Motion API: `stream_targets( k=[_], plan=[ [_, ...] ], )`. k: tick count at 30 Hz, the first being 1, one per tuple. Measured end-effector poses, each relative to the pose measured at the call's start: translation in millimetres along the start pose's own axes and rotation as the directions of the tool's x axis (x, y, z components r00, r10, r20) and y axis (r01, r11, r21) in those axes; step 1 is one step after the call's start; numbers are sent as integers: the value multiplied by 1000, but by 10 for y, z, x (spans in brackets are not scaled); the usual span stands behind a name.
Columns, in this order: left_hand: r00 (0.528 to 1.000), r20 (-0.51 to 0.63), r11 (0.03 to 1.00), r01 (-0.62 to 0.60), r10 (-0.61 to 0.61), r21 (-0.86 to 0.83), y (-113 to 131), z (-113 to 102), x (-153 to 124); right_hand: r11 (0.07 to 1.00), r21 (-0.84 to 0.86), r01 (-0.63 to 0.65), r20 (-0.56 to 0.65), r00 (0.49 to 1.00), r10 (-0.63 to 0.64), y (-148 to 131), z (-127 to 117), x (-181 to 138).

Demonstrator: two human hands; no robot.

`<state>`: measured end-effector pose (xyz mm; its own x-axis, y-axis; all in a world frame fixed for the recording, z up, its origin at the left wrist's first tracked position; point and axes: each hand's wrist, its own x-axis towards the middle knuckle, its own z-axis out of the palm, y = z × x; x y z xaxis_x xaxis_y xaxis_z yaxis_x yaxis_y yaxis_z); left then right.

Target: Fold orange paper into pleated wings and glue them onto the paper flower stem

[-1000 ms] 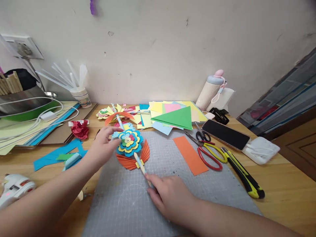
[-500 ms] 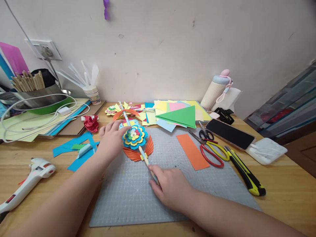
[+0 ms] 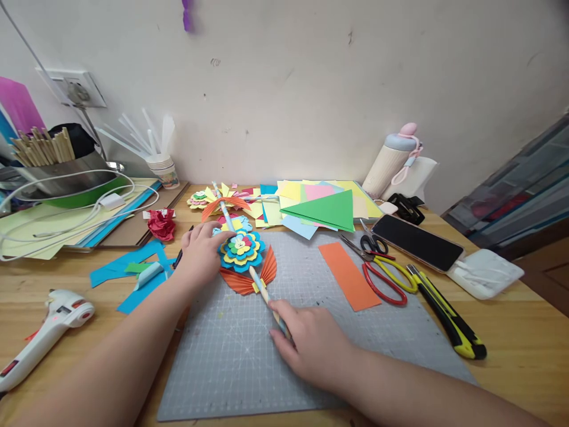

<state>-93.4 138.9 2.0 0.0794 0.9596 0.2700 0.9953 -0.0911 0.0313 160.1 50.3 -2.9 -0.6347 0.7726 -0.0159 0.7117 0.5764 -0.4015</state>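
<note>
A layered paper flower (image 3: 241, 244) in blue and yellow, with a multicoloured centre, lies near the upper left of the grey cutting mat (image 3: 249, 379). At its left edge my left hand (image 3: 202, 252) grips it, fingers curled and partly hidden. Below the flower, a rolled paper stem (image 3: 258, 281) carries pleated orange paper leaves (image 3: 240, 280) fixed by a yellow strip. My right hand (image 3: 311, 344) is closed around the lower part of this stem, low over the mat. A dark, thin object (image 3: 178, 258) shows beside my left wrist, partly covered.
An orange paper strip (image 3: 349, 276), scissors (image 3: 386, 279) and a box cutter (image 3: 447, 311) lie at right, near a phone (image 3: 418, 242). Coloured papers (image 3: 320, 209) and finished flowers (image 3: 199, 200) lie behind. At left are blue scraps (image 3: 128, 264) and a glue gun (image 3: 57, 314).
The whole view has shifted slightly. Both hands keep their hold on the flower and stem, and more of the dark object beside my left hand shows.
</note>
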Motion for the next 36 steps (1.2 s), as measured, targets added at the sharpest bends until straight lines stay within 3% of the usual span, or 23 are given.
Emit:
stream_targets(
  k=[10, 16, 19, 21, 23, 24, 26, 28, 29, 31, 33, 36],
  plan=[
    [994, -100, 998, -45, 41, -32, 16, -44, -43, 983, 177, -55, -40, 997, 63, 32, -18, 6],
    [965, -251, 988, 35, -72, -149, -10, -82, -59, 977, 206, -52, -51, 997, 64, 52, -48, 2],
    [943, -307, 985, 90, -131, -145, 15, -230, -107, 977, 208, -41, -70, 996, 57, 66, -50, 0],
    [958, -265, 989, 83, -113, -124, 110, -404, -201, 976, 215, -39, -74, 996, 56, 72, -55, 4],
    [998, -61, 986, -14, 4, -168, 278, -584, -364, 973, 228, -43, -76, 995, 62, 74, -66, 13],
    [998, 62, 980, -6, 19, -200, 383, -654, -467, 970, 237, -46, -77, 995, 66, 74, -74, 19],
    [957, 270, 962, -28, 104, -271, 607, -723, -695, 966, 255, -48, -84, 994, 72, 73, -89, 30],
    [906, 351, 939, -123, 239, -322, 807, -693, -902, 962, 271, -45, -89, 993, 72, 73, -102, 39],
    [877, 373, 922, -171, 303, -347, 882, -650, -981, 960, 276, -44, -89, 993, 71, 75, -105, 42],
    [863, 344, 894, -228, 369, -387, 967, -548, -1068, 961, 274, -42, -93, 993, 70, 79, -104, 44],
    [898, 255, 879, -232, 358, -417, 957, -462, -1057, 965, 258, -36, -105, 992, 65, 83, -98, 45],
    [969, 70, 869, -180, 237, -461, 803, -400, -908, 971, 239, -23, -123, 991, 53, 83, -89, 47]
  ],
)
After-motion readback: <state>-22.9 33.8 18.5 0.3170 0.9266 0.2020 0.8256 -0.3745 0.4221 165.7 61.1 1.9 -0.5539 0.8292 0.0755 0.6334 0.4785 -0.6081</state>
